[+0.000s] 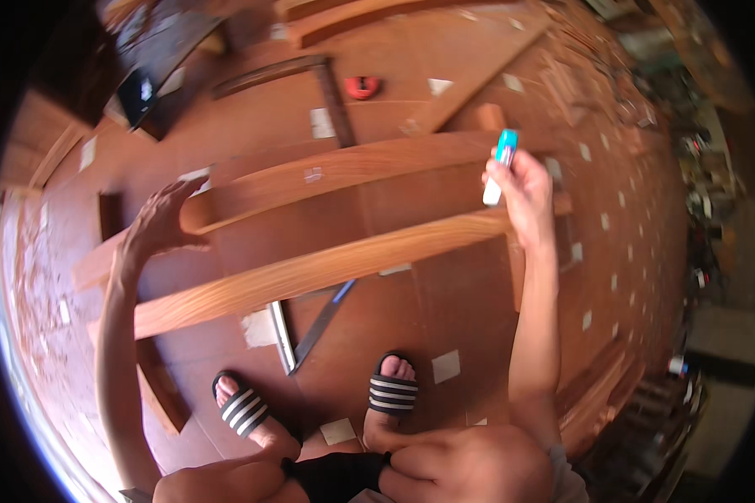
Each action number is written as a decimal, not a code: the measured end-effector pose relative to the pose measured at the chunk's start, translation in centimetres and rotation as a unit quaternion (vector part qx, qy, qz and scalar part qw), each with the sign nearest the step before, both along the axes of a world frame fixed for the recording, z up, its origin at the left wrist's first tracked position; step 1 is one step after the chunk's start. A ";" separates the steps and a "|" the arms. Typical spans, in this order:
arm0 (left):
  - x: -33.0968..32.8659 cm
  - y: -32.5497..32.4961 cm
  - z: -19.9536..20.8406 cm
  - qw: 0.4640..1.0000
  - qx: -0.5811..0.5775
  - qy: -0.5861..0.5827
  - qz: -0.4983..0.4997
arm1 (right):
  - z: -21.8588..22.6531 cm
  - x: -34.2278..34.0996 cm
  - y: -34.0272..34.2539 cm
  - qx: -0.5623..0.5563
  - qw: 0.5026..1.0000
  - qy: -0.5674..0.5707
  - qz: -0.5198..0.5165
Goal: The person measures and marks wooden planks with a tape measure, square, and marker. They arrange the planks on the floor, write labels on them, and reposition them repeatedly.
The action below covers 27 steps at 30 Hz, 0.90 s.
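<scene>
Head view: gripping teal-and-white tube (507, 144) with thumb and fingers of right hand (526, 186), over far beam (361, 168). Holding left hand (155, 222) spread, empty, by far beam; cannot tell contact. Judge tube light, stiff: pinch mid-barrel. Judge far beam heavy, rigid: grasp near both ends.

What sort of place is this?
Probably a woodworking shop: long orange-brown wooden beams, a dark-brown L-shaped wooden piece and a silver-grey V-shaped metal tool suggest it.
</scene>
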<state>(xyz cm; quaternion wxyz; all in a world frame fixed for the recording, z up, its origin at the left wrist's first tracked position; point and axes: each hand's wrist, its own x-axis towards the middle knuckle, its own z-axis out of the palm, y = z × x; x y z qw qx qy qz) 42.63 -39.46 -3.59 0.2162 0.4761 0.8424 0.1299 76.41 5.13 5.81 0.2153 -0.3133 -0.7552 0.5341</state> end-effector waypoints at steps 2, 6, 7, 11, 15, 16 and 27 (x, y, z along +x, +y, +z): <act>-0.1 2.2 -1.3 0.998 0.028 0.004 -0.055 | 0.3 8.5 -0.7 -0.003 0.998 -0.048 -0.044; -2.1 5.1 -3.5 0.999 -0.006 0.004 -0.049 | -2.6 19.2 -4.7 -0.101 0.985 -0.051 -0.129; -3.9 5.9 -3.6 0.996 -0.037 -0.068 -0.043 | -3.3 20.7 -5.9 -0.124 0.978 -0.068 -0.153; -8.9 7.3 -4.2 0.938 -0.155 -0.310 0.019 | -6.5 22.7 -9.4 -0.199 0.961 -0.053 -0.183; -10.3 7.8 -4.7 0.872 -0.150 -0.463 0.049 | -8.3 22.1 -10.2 -0.230 0.954 -0.055 -0.182; -10.2 7.9 -4.8 0.859 -0.150 -0.487 0.048 | -8.7 21.9 -10.1 -0.239 0.954 -0.053 -0.173; -11.5 7.3 -6.0 0.858 -0.199 -0.464 0.092 | -10.7 20.3 -9.4 -0.239 0.960 -0.052 -0.134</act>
